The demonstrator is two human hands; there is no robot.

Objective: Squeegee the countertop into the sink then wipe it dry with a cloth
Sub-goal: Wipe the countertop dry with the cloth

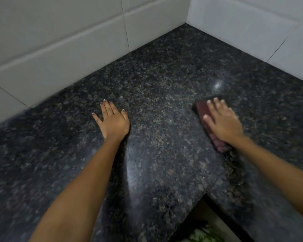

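Right hand (223,124), fingers straight, presses flat on a blurred dark red oblong wiper (202,110) lying on the speckled black countertop (164,81). Left hand (113,120) rests flat, fingers spread, well apart on the stone. White wall tiles (59,49) border the corner.

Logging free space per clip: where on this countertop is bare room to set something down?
The countertop is bare from the tiled corner down between the left hand and right hand, and along the left wall. Occupied only where the right hand presses the dark red pad.
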